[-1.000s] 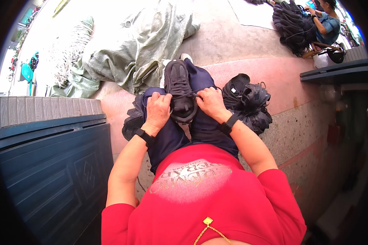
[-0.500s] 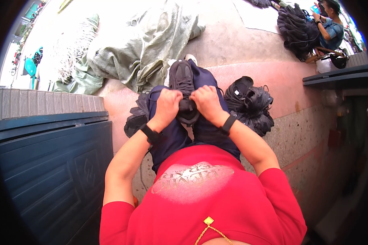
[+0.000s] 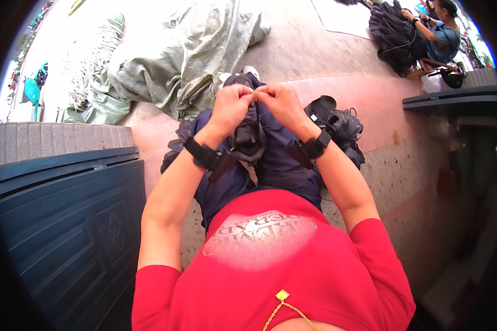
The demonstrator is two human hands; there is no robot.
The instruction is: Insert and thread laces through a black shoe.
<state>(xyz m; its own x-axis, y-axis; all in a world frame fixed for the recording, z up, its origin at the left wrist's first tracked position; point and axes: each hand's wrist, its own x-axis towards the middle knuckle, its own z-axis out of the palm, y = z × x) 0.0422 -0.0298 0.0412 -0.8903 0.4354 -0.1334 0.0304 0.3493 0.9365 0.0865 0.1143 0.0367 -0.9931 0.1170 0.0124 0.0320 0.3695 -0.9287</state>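
Note:
A black lace-up shoe [image 3: 247, 140] rests between my thighs, toe pointing away and its opening nearest me. My left hand [image 3: 230, 108] is closed in a pinch over the lacing. Close against it, my right hand [image 3: 282, 106] pinches too, the fingertips of both almost meeting. Between them they grip the shoelace, which is thin and mostly hidden by the fingers. The middle of the shoe is partly covered by my hands. Dark bands with black boxes sit on both wrists.
Black shoes [image 3: 337, 124] lie in a heap right of my legs, and more dark items [image 3: 174, 153] on the left. A grey-green tarp [image 3: 165, 69] spreads ahead. Blue panelled doors [image 3: 66, 231] stand at left. A seated person [image 3: 444, 38] works beside a dark pile [image 3: 395, 38] at far right.
Both hands have risen away from me, from beside the lacing to above it, and their fingertips have come together. The shoe stays between my thighs.

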